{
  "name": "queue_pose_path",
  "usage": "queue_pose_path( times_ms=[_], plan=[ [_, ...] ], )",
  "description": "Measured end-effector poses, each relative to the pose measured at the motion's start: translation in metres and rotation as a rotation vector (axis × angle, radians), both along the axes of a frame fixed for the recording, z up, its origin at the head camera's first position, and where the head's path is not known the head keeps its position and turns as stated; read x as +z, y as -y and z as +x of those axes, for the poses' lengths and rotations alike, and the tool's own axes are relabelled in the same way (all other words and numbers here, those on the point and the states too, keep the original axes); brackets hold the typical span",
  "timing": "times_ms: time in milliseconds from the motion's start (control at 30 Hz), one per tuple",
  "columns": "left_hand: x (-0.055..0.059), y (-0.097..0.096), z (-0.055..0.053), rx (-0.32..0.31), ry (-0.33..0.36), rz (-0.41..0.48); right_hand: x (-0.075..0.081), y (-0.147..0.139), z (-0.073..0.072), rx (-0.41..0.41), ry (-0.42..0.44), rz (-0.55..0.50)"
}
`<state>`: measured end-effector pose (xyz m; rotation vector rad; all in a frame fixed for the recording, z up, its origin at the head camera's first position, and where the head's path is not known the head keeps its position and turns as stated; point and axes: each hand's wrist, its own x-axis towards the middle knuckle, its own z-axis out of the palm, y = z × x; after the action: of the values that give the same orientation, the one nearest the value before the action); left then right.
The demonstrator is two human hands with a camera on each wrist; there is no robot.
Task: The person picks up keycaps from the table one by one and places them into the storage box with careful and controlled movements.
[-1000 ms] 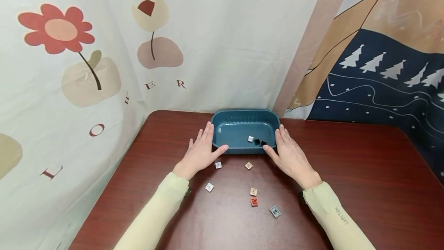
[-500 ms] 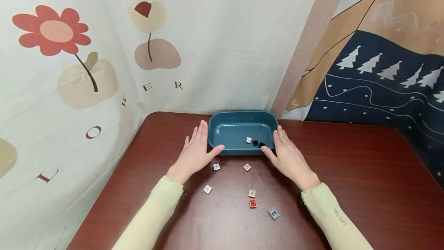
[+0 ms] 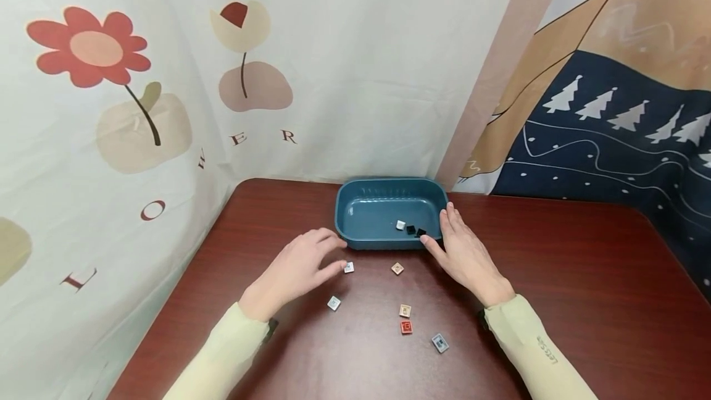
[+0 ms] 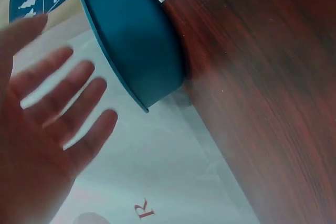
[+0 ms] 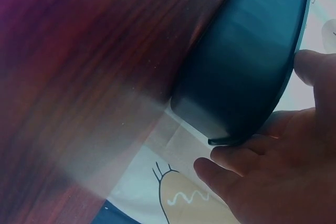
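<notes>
A teal plastic tub (image 3: 391,244) stands at the back of the table. My right hand (image 3: 469,258) rests against its right end, fingers fairly straight along the side and thumb at the front rim. In the right wrist view, the thumb (image 5: 310,66) meets the tub's rim (image 5: 298,48). My left hand (image 3: 294,270) is off the tub's front left corner, fingers loosely bent and holding nothing. Its thumb tip overlaps a pale keycap (image 3: 349,268) in the head view. Inside the tub lie a white keycap (image 3: 400,225) and black ones (image 3: 411,229).
Several more keycaps lie on the reddish-brown table (image 3: 583,301): a white one (image 3: 334,303), a beige one (image 3: 397,268), another beige one (image 3: 405,310), a red one (image 3: 407,327) and a grey one (image 3: 440,343). A printed curtain (image 3: 355,79) hangs right behind the table.
My left hand has left the tub's left side and come down toward the pale keycap, its fingers bending. The right hand stays at the tub.
</notes>
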<state>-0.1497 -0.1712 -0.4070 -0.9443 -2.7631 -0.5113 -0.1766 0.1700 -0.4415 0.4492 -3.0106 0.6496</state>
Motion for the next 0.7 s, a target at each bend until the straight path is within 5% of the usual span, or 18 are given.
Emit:
queue_pose_path(
  times_ms=[333,700],
  plan=[
    [-0.006,0.014,0.022,-0.245,0.025,-0.102,0.001,0.0,-0.002,0.006,-0.001,-0.004],
    [-0.026,0.016,0.032,-0.294,0.128,-0.149,-0.001,0.001,0.001,0.001,-0.007,-0.016]
  ],
)
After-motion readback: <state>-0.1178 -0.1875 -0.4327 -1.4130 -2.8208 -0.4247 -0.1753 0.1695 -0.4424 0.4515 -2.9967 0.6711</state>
